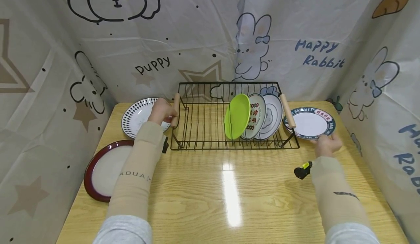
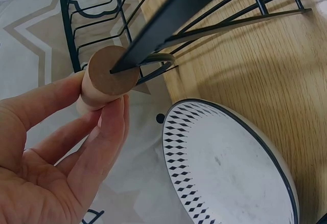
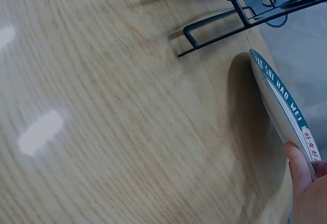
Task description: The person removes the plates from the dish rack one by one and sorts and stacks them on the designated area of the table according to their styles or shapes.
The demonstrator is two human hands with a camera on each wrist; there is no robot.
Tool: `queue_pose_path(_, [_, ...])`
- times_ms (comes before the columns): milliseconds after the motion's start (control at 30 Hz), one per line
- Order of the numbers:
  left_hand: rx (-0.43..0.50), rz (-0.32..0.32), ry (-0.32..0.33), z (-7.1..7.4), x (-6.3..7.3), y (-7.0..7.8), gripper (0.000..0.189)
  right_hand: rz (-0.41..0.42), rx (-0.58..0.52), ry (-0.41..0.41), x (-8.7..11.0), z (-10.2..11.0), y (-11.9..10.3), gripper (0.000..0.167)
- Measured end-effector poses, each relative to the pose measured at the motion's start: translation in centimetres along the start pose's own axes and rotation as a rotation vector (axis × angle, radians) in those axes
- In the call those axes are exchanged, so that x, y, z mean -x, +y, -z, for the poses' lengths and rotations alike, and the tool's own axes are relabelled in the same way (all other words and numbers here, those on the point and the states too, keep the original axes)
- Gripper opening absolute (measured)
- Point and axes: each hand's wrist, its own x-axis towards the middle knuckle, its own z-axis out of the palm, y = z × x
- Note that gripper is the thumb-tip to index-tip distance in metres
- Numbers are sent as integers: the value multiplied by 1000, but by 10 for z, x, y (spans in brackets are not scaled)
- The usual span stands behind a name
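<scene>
In the head view, my left hand (image 1: 162, 111) is at the left end of the black wire dish rack (image 1: 213, 149). The left wrist view shows its thumb and fingers gripping the rack's round wooden handle (image 2: 104, 78). My right hand (image 1: 328, 145) pinches the near edge of an oval plate (image 1: 310, 125) with a green lettered rim, right of the rack. Seen from the right wrist, this plate (image 3: 281, 104) is tilted, casting a shadow on the table. A lime-green plate (image 1: 237, 116), a plate with red characters (image 1: 257, 116) and a white plate (image 1: 273, 116) stand in the rack's right half.
Left of the rack lies a white dish with black diamonds (image 1: 134, 118), partly behind my left hand. Nearer, a maroon-rimmed plate (image 1: 108, 171) is partly covered by my left forearm. Patterned curtains (image 1: 203, 29) enclose the wooden table (image 1: 262, 200) at the back and sides.
</scene>
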Motion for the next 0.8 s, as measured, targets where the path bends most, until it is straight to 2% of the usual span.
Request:
queue_pose_path(133, [-7, -1, 5, 0, 1, 0, 29, -33, 23, 19, -2, -1, 4, 67])
queue_pose_path(333, [17, -7, -1, 0, 3, -1, 28, -81, -31, 14, 3, 0, 10, 71])
queue_pose_path(567, [23, -3, 5, -1, 1, -2, 31, -90, -14, 50, -3, 0, 16, 67])
queue_pose_path(800, [1, 26, 7, -1, -4, 0, 31, -48, 91, 87, -8, 2, 20, 60])
